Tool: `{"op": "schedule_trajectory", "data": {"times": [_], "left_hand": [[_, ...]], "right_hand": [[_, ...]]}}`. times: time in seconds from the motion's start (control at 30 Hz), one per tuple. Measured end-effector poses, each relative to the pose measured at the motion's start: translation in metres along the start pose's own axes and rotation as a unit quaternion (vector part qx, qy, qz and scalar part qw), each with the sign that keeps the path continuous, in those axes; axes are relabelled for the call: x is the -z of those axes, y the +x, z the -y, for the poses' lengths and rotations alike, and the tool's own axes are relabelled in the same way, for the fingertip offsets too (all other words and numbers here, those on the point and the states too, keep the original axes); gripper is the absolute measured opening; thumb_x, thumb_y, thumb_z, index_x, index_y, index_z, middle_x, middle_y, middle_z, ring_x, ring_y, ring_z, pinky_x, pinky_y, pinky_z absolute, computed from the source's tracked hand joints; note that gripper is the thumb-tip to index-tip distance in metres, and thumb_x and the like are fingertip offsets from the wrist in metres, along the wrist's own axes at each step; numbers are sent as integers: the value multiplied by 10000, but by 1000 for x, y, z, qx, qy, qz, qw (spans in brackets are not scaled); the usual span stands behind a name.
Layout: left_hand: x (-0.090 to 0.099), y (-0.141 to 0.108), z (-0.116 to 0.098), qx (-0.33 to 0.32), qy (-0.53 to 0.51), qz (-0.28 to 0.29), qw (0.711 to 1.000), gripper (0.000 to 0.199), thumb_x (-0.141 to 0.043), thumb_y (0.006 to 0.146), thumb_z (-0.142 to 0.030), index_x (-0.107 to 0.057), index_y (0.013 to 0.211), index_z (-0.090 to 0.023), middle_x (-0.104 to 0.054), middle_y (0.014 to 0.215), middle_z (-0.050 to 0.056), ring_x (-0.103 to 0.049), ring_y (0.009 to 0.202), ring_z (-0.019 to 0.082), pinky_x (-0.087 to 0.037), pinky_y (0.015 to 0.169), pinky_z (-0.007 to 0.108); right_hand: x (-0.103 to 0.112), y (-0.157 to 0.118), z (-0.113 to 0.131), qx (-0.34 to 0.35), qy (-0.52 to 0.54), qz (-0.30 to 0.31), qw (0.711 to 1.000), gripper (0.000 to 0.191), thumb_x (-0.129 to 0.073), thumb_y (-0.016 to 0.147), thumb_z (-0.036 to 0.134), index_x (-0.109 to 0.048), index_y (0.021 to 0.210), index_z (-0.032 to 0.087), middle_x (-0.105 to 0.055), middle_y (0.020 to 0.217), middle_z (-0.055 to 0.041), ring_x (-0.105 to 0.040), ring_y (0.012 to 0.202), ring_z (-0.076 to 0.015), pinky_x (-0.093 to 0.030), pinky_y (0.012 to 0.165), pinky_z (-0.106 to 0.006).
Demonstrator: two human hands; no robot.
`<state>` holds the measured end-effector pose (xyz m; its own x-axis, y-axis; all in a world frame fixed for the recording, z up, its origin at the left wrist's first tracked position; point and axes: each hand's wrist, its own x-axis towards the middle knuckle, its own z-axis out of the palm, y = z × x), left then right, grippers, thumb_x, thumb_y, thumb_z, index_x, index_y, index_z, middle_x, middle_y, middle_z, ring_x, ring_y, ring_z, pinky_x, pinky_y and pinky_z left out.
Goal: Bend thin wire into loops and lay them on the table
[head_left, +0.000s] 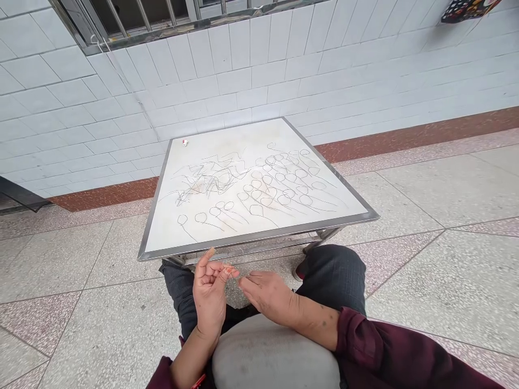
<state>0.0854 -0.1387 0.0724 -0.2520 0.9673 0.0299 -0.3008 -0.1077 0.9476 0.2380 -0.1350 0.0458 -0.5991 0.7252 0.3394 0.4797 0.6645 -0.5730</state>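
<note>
Setting: white tiled wall [259, 81] above a terrazzo floor [441, 189].
Table: steel-rimmed white table [259, 233] bearing looped wire strands [275, 183] and a small red-and-white bead [185, 142].
Left: your left hand [210, 294] raised, fingertips pinching a fine strand [229, 268].
Right: your right hand [265, 294] extended beside it; you cannot tell whether it grips.
Risk: a slack pinch could drop the strand, hard to spot on speckled floor.

Steel-framed white surface [259, 236] carries rows of thin dark wire loops [200, 218] with trailing tails, one tangled wire mass [206, 178], and one small red-and-white object [185, 142] at the far corner.
</note>
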Motion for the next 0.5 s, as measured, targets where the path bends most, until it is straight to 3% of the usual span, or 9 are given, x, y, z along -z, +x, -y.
{"op": "schedule_trajectory", "data": {"times": [0.1, 0.23, 0.33, 0.5], "left_hand": [[4, -1, -1, 0, 15, 32, 999, 488, -702, 778, -207, -524, 1230, -254, -635, 754, -31, -659, 677, 121, -548, 715, 278], [7, -6, -1, 24, 16, 95, 995, 470, -685, 790, -185, -529, 1226, -265, -630, 757, -33, -656, 667, 123, -554, 696, 288], [4, -9, -1, 41, 14, 128, 991, 486, -694, 777, -185, -528, 1227, -263, -617, 746, -37, -650, 655, 126, -555, 674, 290], [1, -10, -3, 61, 48, 143, 987, 479, -698, 775, -180, -533, 1218, -258, -612, 736, -44, -639, 675, 112, -531, 714, 268]], "right_hand": [[14, 0, -1, -40, 74, -24, 996, 218, -407, 961, 334, -583, 918, 213, -626, 758, -40, -549, 713, -182, -441, 669, -314], [34, 8, -7, -128, 150, -144, 970, 256, -504, 923, 395, -562, 1086, 206, -642, 988, -81, -586, 841, -189, -492, 731, -328], [42, 14, -12, -97, 128, -139, 977, 229, -599, 880, 364, -599, 1060, 220, -661, 988, -66, -587, 865, -188, -497, 732, -313], [41, 16, -17, -37, 44, -123, 991, 119, -561, 914, 269, -633, 991, 212, -677, 812, -34, -570, 786, -180, -474, 697, -301]]}}
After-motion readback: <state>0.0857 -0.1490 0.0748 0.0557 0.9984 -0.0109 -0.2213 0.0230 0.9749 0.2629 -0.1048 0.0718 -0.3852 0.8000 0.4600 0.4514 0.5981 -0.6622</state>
